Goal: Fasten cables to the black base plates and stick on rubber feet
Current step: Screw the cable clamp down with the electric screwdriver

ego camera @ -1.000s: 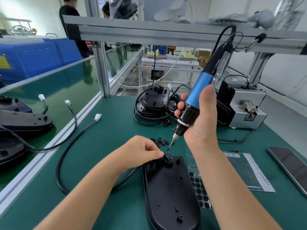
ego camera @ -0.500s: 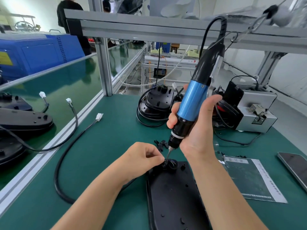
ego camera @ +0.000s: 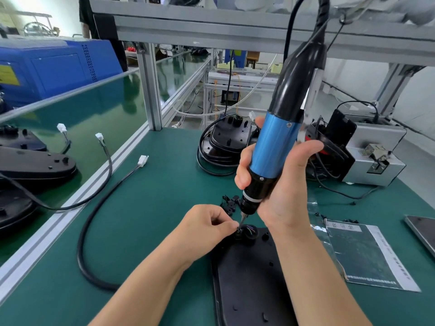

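Observation:
A black base plate (ego camera: 249, 276) lies on the green mat in front of me. A black cable (ego camera: 94, 222) with a white plug curves off to its left. My left hand (ego camera: 204, 228) pinches a small black clamp at the plate's far end, where the cable enters. My right hand (ego camera: 280, 184) grips a blue and black electric screwdriver (ego camera: 275, 147), held nearly upright. Its bit tip touches down right beside my left fingertips. Several small black clips (ego camera: 229, 202) lie just beyond the plate.
A stack of base plates with coiled cables (ego camera: 226, 142) stands at the back. A grey screw feeder (ego camera: 374, 156) sits back right. A sheet of rubber feet (ego camera: 362, 252) and a phone (ego camera: 421, 234) lie right. More plates (ego camera: 35, 165) rest on the left conveyor.
The screwdriver has come down and its bit now meets the clamp by my left fingertips. My view has moved closer to the plate. My left hand has stayed put.

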Available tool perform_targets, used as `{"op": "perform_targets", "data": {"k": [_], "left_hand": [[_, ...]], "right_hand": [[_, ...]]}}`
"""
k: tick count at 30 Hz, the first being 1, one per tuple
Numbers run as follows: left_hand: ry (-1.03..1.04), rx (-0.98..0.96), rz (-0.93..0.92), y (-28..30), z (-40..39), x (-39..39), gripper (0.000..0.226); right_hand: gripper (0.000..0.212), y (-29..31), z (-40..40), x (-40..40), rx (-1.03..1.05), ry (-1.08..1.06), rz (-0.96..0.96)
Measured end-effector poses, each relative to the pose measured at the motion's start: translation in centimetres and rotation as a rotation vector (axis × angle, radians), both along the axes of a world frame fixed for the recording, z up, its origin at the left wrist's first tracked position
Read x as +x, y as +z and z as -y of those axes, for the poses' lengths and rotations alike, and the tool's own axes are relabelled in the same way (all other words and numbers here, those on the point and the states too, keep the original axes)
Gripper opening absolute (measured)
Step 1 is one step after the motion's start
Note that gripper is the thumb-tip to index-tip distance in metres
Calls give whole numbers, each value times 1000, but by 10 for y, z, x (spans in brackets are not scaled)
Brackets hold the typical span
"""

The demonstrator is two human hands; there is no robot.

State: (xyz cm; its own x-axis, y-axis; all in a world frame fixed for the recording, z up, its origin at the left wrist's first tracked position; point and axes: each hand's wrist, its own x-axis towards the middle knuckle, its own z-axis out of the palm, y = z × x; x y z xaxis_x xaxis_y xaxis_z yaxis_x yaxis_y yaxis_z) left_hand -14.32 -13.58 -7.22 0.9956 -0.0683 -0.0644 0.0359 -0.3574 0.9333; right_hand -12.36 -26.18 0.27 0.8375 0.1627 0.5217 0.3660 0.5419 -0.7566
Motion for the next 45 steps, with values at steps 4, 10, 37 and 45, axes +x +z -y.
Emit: {"op": "perform_targets", "data": {"k": [4, 10, 37, 45], "left_hand": [[8, -8, -20, 0, 1, 0, 18], [11, -55, -42, 0, 2, -1, 18], [-55, -53, -27, -5, -1, -3, 23], [-29, -59, 0, -6, 1, -4, 20]], "right_hand": [[81, -2, 0, 0, 2, 10, -16], [82, -4, -2, 1, -46, 26, 7], [77, -7, -4, 14, -84, 280, -47], [67, -7, -4, 18, -59, 396, -46]]}}
